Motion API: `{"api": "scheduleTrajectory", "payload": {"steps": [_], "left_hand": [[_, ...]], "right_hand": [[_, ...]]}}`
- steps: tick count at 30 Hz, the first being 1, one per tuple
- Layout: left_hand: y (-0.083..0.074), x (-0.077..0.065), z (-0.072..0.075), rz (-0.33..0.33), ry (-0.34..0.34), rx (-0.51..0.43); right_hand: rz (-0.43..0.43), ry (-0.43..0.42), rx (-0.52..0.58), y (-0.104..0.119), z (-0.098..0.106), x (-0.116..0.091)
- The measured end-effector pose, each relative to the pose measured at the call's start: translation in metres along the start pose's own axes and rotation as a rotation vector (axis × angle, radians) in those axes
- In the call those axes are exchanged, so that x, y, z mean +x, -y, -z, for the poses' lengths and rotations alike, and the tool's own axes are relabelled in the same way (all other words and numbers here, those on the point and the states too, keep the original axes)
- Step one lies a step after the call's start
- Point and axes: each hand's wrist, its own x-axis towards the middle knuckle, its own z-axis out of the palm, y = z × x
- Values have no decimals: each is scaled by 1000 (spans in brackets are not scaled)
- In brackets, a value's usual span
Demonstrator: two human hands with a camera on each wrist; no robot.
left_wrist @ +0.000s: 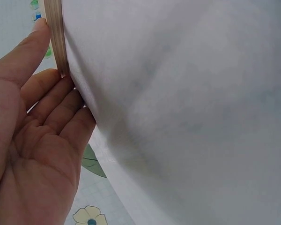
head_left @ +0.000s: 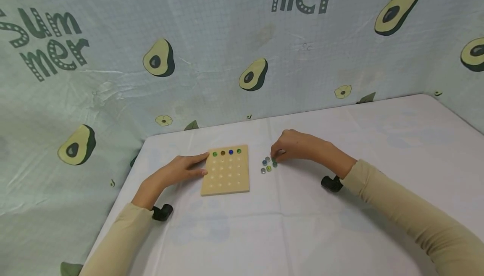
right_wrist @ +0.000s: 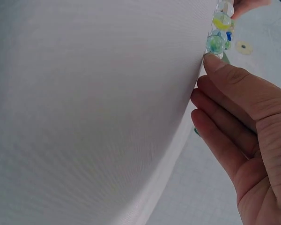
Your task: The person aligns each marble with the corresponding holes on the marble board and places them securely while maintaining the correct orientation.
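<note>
A light wooden board with rows of small round hollows lies flat on the table. Four-hollow back row holds glass marbles, among them a blue marble and an amber marble. My left hand rests at the board's left side, forefinger by the far corner and thumb lower on the edge. To the board's right, several loose glass marbles lie in a cluster, including a yellow-green marble. There my right hand pinches a marble at its fingertips; the thumb partly hides it in the right wrist view.
A white cloth covers the table. Behind it hangs a pale curtain printed with avocados and lettering. Both wrists carry small black cameras, one beside the left cuff.
</note>
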Motion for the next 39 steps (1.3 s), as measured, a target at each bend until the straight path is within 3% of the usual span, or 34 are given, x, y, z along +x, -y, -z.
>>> {"api": "scheduleTrajectory", "payload": {"steps": [24, 39], "left_hand": [[4, 1, -1, -5, 4, 6], [1, 0, 0, 2, 10, 16]], "right_hand": [[-45, -7, 39, 10, 6, -1], [-10, -48, 19, 17, 9, 5]]}}
